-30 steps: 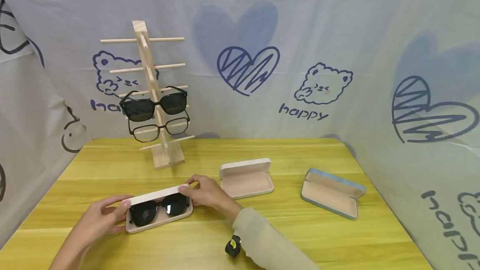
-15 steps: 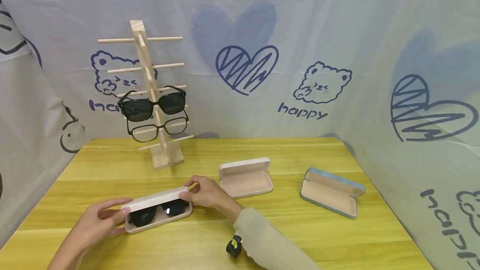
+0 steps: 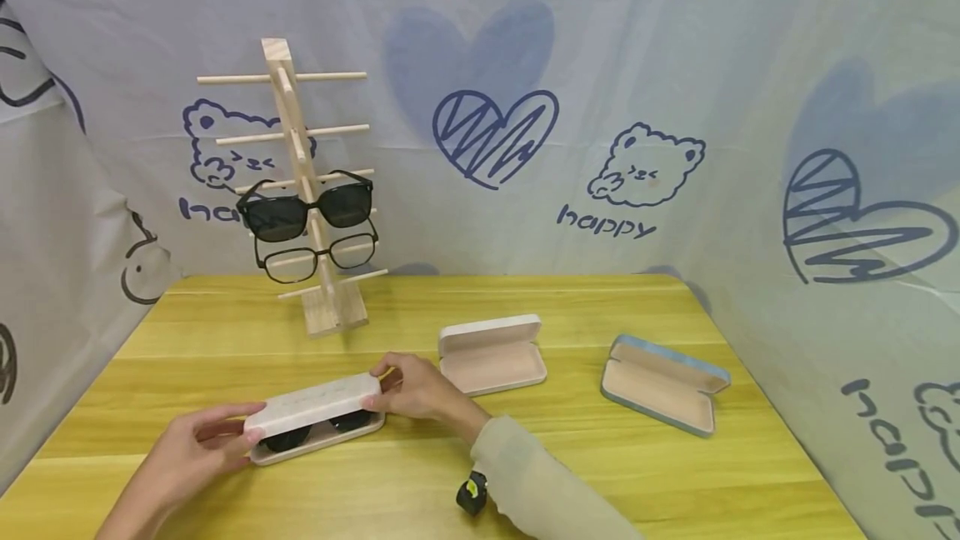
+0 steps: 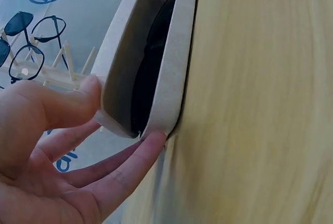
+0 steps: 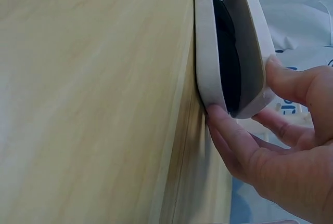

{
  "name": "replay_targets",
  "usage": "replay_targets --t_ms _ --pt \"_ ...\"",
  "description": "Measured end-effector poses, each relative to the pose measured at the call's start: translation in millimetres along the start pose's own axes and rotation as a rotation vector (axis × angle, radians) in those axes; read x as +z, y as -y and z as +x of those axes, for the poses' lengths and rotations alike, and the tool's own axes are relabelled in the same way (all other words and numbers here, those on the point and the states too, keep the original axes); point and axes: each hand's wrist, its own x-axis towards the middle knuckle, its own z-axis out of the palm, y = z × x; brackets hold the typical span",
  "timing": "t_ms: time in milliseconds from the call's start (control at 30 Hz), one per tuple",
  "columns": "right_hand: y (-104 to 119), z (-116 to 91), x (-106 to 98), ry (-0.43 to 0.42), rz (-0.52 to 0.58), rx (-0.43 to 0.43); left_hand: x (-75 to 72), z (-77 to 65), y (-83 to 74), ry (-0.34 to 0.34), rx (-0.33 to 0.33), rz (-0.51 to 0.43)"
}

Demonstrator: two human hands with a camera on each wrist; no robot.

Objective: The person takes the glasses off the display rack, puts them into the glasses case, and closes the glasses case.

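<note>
A white glasses case (image 3: 315, 404) sits on the table at front left, its lid partly lowered. Dark sunglasses (image 3: 288, 438) lie inside, partly hidden under the lid. At the case's left end, my left hand (image 3: 187, 448) holds it; the left wrist view shows the thumb on the lid and a finger at the lower half's end. My right hand (image 3: 416, 388) grips the other end. In the right wrist view its thumb presses the lid and fingertips touch the lower half.
A wooden display stand (image 3: 322, 307) bears black sunglasses (image 3: 345, 205) and clear-lensed glasses (image 3: 292, 266). An open white case (image 3: 495, 365) lies right of the hands. Farther right is an open blue case (image 3: 660, 394). Patterned cloth (image 3: 495, 232) hangs behind the table.
The lid of the white case has swung down toward the front, covering more of the sunglasses. Both hands have stayed at its ends, thumbs moving with the lid.
</note>
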Motion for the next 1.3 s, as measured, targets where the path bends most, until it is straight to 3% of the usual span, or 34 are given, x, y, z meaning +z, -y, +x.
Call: replay_targets --t_ms 133,267,400,767,1033,1300 --pt "-0.3 -3.0 4.4 -0.009 -0.04 -0.039 1.8 -1.1 -0.2 -0.03 0.01 0.105" --pt "2.5 -7.1 8.9 -0.003 -0.185 -0.102 2.5 -1.1 -0.3 -0.07 0.034 0.225" --pt "6.7 -9.9 10.4 -0.009 -0.246 -0.103 2.7 -1.2 1.0 -0.097 0.066 0.281" --pt "6.1 -9.4 9.9 -0.018 -0.212 -0.091 -0.5 1.7 -1.1 -0.062 0.076 0.243" --pt "2.5 -10.4 7.9 -0.008 -0.15 -0.086 0.8 3.8 -3.4 -0.047 0.106 0.27" --pt "1.2 -10.9 5.2 0.02 -0.105 -0.047 -0.4 8.5 -10.0 -0.03 0.078 0.319"
